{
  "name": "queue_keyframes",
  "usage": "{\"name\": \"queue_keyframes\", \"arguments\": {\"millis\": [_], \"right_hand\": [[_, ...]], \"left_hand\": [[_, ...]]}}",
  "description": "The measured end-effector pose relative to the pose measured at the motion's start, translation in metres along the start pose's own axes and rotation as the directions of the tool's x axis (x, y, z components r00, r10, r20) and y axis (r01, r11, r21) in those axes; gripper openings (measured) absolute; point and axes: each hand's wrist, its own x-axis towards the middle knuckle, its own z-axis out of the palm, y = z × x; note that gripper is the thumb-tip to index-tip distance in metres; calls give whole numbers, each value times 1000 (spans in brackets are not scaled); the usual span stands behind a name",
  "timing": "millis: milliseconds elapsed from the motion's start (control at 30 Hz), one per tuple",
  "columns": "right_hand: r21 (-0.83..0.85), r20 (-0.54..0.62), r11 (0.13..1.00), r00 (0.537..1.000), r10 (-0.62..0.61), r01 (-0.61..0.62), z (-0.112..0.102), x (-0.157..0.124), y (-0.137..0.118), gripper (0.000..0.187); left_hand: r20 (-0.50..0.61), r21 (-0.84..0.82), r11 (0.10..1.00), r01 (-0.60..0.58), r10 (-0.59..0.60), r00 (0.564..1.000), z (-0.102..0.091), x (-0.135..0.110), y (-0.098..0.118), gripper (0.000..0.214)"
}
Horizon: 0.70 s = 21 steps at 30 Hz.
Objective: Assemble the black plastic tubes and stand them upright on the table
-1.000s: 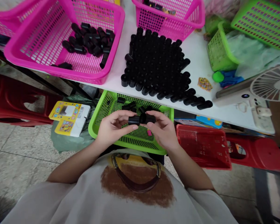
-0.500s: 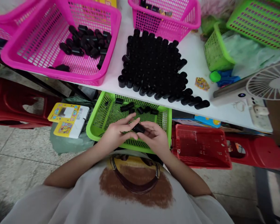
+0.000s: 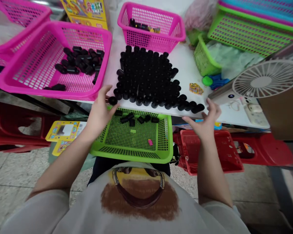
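Observation:
My left hand (image 3: pixel 100 109) reaches up to the white table's (image 3: pixel 197 70) front edge, pinching a black tube (image 3: pixel 112 100) beside the left end of a block of upright black tubes (image 3: pixel 146 76). My right hand (image 3: pixel 205 120) hovers with fingers spread just below the table edge, near the tubes lying at the block's right end (image 3: pixel 194 106); nothing shows in it. On my lap rests a green basket (image 3: pixel 136 151) with a few loose black pieces (image 3: pixel 134 118).
A large pink basket (image 3: pixel 34 70) with several black tubes stands at the left, another pink basket (image 3: pixel 151 27) at the back. Green baskets (image 3: pixel 246 31) and a white fan (image 3: pixel 263 79) fill the right. A red basket (image 3: pixel 222 156) and red stools sit below.
Both hands were together over the green basket joining black pieces. Now they have parted: the left carried a tube up to the block, the right moved out to the right, open.

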Motion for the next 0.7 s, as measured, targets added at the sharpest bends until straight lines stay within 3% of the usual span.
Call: {"name": "queue_keyframes", "arguments": {"millis": [67, 167, 333, 500, 700], "right_hand": [[11, 122, 1000, 992, -30, 29, 12, 8, 10, 123], [10, 191, 998, 980, -57, 57, 32, 17, -5, 127], [-54, 184, 999, 983, 8, 2, 64, 32, -51, 134], [-112, 130, 991, 988, 81, -66, 83, 43, -79, 132], [-95, 168, 987, 975, 144, -129, 91, 52, -88, 129]], "left_hand": [[34, -23, 999, 38, -37, 999, 9, 11, -20, 85], [76, -77, 994, 74, -68, 995, 20, 25, -37, 107], [50, -160, 984, -80, 89, 995, 41, 44, -35, 157], [26, -95, 983, -159, 162, 986, 67, 47, -18, 160], [-11, -27, 997, -67, 67, 998, 86, 49, -4, 156]]}}
